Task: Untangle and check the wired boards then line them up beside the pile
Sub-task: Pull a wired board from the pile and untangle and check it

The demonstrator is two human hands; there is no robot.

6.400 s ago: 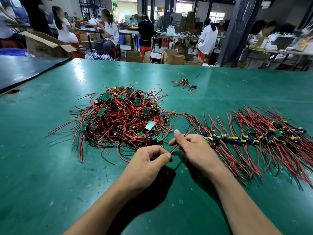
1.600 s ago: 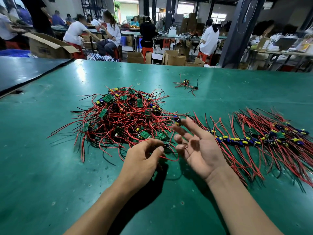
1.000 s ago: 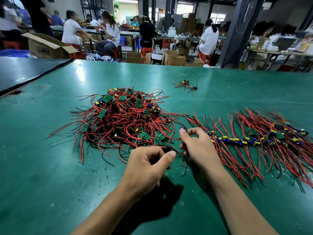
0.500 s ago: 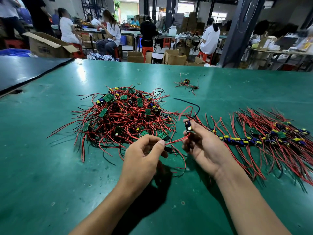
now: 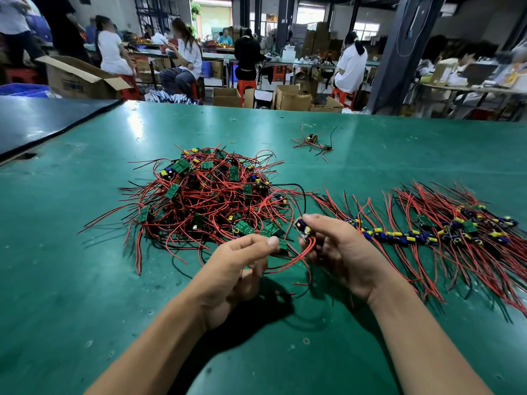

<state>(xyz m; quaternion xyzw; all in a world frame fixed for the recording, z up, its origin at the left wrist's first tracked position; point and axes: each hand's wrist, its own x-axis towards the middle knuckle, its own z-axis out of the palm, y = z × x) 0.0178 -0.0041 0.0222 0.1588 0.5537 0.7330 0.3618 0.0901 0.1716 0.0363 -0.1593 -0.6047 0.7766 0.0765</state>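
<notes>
**Grip and position.** You are pinching one wired board (image 5: 302,229) between the thumb and fingertips of your right hand (image 5: 342,252). You are holding it just off the green table (image 5: 85,280), between the tangled pile (image 5: 211,201) and the near end of the lined-up row (image 5: 427,235). Its red leads (image 5: 296,259) are looping down toward your left hand (image 5: 236,269), whose fingers are curling near them. I cannot tell from this angle whether that hand is gripping a lead or only brushing it. A black lead (image 5: 305,201) is arching from the board back over the pile's edge.

**Judgement.** You are working through the untangle-and-check step on this unit, and most of the pile is waiting to be sorted.

**Risks noted.**
- The black lead appears to be crossing other wires in the pile. Pulling the board away sharply would likely drag neighbouring units along or strain the solder joint.
- The board is sitting in a fingertip pinch only, so a snag could twist it out of your hold.
- The row's loose red ends are lying close beside your right wrist. Sweeping across them while placing this unit would disturb the alignment already made.
- One stray unit (image 5: 313,142) is lying well apart at the far side of the table, where it is at risk of being overlooked.
</notes>
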